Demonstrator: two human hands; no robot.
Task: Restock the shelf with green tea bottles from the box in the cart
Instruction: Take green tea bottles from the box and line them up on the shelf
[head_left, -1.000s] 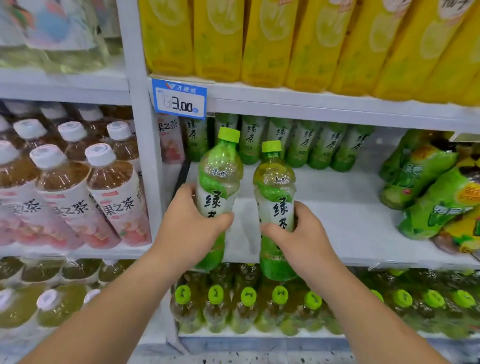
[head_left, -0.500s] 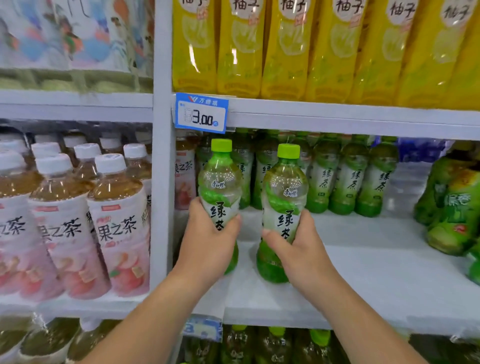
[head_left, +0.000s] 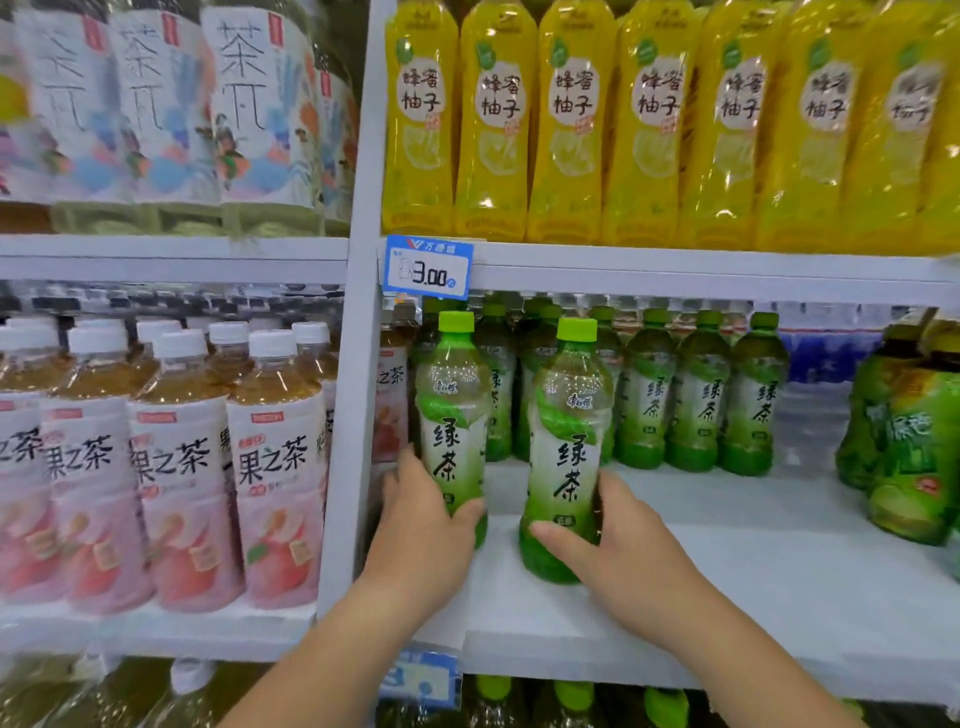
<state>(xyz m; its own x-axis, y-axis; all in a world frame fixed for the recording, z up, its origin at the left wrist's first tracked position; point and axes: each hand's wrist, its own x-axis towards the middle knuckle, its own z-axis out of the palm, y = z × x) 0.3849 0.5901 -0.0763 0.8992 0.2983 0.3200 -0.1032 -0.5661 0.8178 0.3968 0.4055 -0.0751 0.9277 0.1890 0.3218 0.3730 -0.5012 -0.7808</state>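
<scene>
Since the earlier frame, the left bottle (head_left: 452, 415) and right bottle (head_left: 566, 452) of green tea have advanced onto the white shelf (head_left: 753, 582). Left hand (head_left: 421, 535) and right hand (head_left: 618, 561) each curl round one, low down. Matching bottles (head_left: 696, 400) line the back; yellow bottles (head_left: 571, 130) stand above.

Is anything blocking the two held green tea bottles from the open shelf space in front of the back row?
Nothing visible. The left hand grips the left bottle, the right hand the right bottle, both at the front of the shelf; the back row stands behind.
</scene>
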